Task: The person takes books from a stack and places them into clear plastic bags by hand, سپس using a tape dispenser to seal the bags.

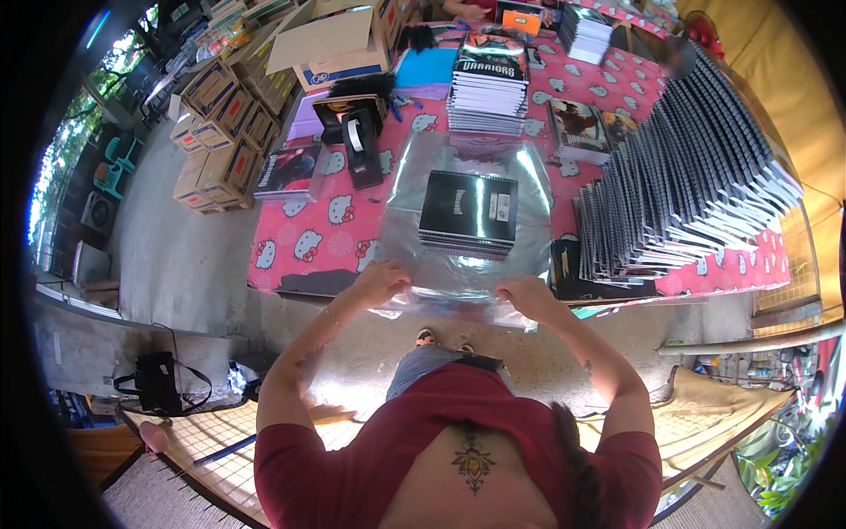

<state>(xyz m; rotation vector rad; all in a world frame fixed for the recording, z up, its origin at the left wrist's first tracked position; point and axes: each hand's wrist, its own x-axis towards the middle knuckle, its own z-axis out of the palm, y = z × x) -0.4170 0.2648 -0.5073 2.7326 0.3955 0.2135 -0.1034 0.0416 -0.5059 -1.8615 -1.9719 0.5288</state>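
Note:
A small stack of black spiral notebooks point(458, 203) lies on a sheet of clear plastic film point(405, 229) in front of me. My left hand point(385, 284) is closed on the film's near left edge, at the front of the table. On the near right edge, my right hand point(526, 297) grips the same film with its fingers pinched. Between the hands the film's front edge hangs a little past the table edge. Neither hand touches the notebooks. Behind and left of the film stands a black tape dispenser point(361, 159) with a roll in it.
A pink patterned cloth point(300, 234) covers the table. Long leaning rows of spiral notebooks point(679, 176) fill the right side. Taller notebook stacks point(487, 88) and a wrapped notebook pack point(291, 172) stand around the film. Cardboard boxes point(220, 167) are piled at the left. Another person's arm point(467, 9) shows at the far edge.

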